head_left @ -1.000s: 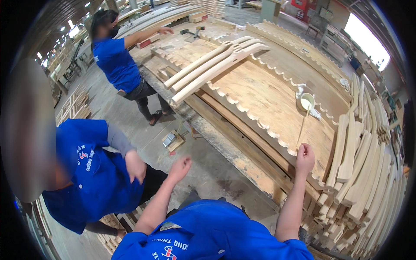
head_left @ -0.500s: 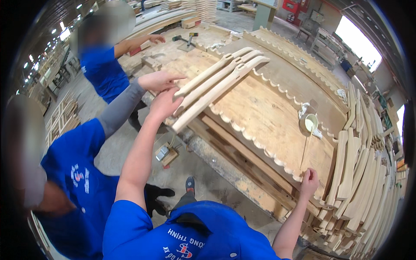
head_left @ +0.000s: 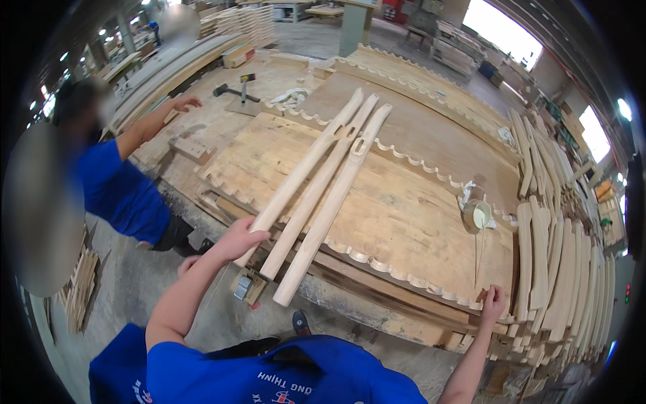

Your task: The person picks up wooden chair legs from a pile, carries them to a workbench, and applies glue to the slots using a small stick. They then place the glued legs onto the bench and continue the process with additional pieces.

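Three long, pale wooden chair-leg-like pieces, each with a slot cut in it, lie side by side across the scalloped wooden rack, their near ends jutting past its front edge. My left hand (head_left: 243, 241) grips the near end of the leftmost wooden piece (head_left: 301, 172), thumb on top. Beside it are the middle wooden piece (head_left: 313, 202) and the right wooden piece (head_left: 334, 198). My right hand (head_left: 494, 303) is closed at the rack's near right edge; what its fingers hold, if anything, is hidden. Just left of it ends a thin stick (head_left: 478, 259) that leans from a cup of pale liquid (head_left: 480, 215).
Many curved wooden pieces (head_left: 562, 276) are stacked at the right. Hammers (head_left: 235, 91) lie on the far left bench. A co-worker in blue (head_left: 124, 188) stands at the left with an arm over that bench; another person is partly visible nearer me. A white rag (head_left: 293, 97) lies behind.
The three pieces have swung to a steeper angle and spread apart. My left hand has shifted to the leftmost one's end. The nearer co-worker's hand has left the pieces. My view has turned.
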Available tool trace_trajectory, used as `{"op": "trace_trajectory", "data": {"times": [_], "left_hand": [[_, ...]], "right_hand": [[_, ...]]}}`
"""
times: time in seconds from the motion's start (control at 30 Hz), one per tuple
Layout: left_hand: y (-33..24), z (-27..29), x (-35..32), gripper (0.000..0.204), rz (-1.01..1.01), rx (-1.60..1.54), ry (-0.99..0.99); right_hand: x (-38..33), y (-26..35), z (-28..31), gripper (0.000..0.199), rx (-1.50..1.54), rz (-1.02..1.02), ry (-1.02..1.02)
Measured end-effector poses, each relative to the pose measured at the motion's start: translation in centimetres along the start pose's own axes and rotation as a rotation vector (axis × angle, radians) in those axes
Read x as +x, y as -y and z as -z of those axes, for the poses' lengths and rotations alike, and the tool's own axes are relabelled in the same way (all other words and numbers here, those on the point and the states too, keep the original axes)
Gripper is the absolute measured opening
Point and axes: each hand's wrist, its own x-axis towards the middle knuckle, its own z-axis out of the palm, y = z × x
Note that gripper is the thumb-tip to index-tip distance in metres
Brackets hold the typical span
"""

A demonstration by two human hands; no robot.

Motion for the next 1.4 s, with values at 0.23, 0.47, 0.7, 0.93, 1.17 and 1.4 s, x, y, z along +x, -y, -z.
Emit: {"op": "trace_trajectory", "data": {"times": [0.23,0.47,0.7,0.93,1.17,1.4], "left_hand": [[1.2,2.7,-3.9,0.047,-0.071,0.697,-0.341],[-0.6,1.8,-5.4,0.056,-0.167,1.08,-0.43],[-0.6,4.2,-4.3,0.047,0.051,0.02,-0.086],[-9.2,-0.2,-2.7,0.045,-0.024,-0.215,0.033],[-18.2,-12.8,2.4,0.049,-0.184,-0.363,0.141],[-21.8,-31.0,3.4,0.075,-0.396,-0.628,0.321]], "right_hand": [[0.1,0.9,-0.9,0.013,-0.053,-0.005,-0.04],[-0.1,2.1,-0.9,0.012,0.021,-0.056,-0.065],[-0.1,2.4,-0.8,0.012,-0.012,-0.033,-0.092],[-0.3,3.3,-0.7,0.012,-0.133,-0.011,-0.099],[-0.9,9.4,-2.2,0.014,-0.099,0.376,-0.189],[3.8,20.3,-9.3,0.035,0.87,-0.153,0.379]]}}
